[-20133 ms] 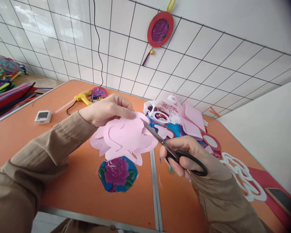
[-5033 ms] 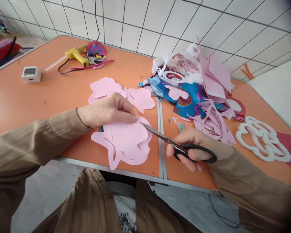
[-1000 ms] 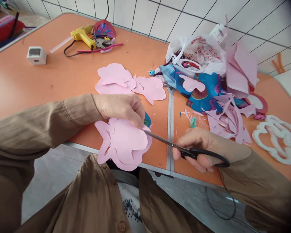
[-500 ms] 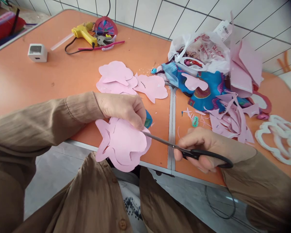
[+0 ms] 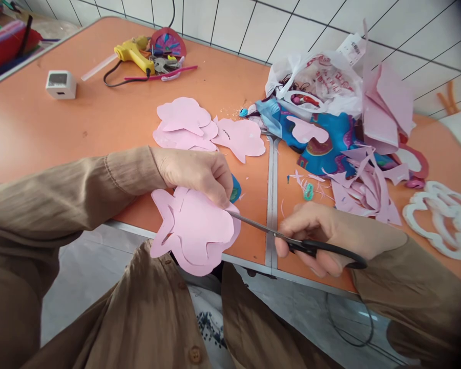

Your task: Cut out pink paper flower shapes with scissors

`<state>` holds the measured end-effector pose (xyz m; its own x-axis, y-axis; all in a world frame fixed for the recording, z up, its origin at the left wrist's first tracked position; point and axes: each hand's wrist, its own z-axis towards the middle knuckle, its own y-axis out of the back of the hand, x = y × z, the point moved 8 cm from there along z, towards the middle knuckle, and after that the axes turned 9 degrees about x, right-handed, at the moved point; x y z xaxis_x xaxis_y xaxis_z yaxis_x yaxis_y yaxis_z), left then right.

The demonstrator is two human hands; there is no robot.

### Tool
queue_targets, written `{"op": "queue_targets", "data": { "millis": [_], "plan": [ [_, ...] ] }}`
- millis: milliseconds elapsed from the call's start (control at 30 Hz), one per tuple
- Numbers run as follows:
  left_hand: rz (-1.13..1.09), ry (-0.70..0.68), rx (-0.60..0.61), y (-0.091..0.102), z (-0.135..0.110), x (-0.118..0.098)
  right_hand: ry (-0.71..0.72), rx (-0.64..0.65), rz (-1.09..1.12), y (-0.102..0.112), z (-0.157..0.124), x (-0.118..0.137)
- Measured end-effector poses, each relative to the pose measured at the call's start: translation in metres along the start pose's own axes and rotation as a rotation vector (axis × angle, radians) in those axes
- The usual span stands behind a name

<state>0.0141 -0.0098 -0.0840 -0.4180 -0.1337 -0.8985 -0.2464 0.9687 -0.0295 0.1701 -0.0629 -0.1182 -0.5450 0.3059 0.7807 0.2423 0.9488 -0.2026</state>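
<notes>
My left hand (image 5: 197, 171) pinches a stack of pink paper shapes (image 5: 195, 230) over the near edge of the orange table (image 5: 61, 133). A bit of blue printed paper (image 5: 235, 188) peeks out under my fingers. My right hand (image 5: 322, 233) grips black-handled scissors (image 5: 292, 241), whose blades point left and touch the pink stack's right edge. Two cut pink shapes (image 5: 184, 120) lie flat farther back, with a third (image 5: 242, 139) beside them.
Pink scraps (image 5: 363, 187), blue printed sheet (image 5: 330, 141) and a plastic bag (image 5: 318, 77) pile up at right. A white foam cutout (image 5: 440, 220) lies far right. A yellow glue gun (image 5: 132, 51), keys and a small white device (image 5: 60, 84) sit at back left.
In the last second the pink stack shifted slightly lower and the scissors edged along its right edge. Since five seconds ago the stack moved toward me, past the table's edge.
</notes>
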Motion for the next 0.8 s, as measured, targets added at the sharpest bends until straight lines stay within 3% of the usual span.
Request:
{"op": "queue_targets", "data": {
  "millis": [400,567,800],
  "plan": [
    [-0.029,0.009,0.020,-0.002,0.001,0.003,0.016,0.085,0.023,0.000,-0.002,-0.002],
    [-0.049,0.018,0.032,-0.002,0.002,0.005,-0.056,0.066,0.012,0.004,-0.001,-0.008],
    [-0.039,0.010,0.017,-0.001,0.002,0.004,-0.029,0.091,0.032,0.005,0.000,-0.010]
  ]
}}
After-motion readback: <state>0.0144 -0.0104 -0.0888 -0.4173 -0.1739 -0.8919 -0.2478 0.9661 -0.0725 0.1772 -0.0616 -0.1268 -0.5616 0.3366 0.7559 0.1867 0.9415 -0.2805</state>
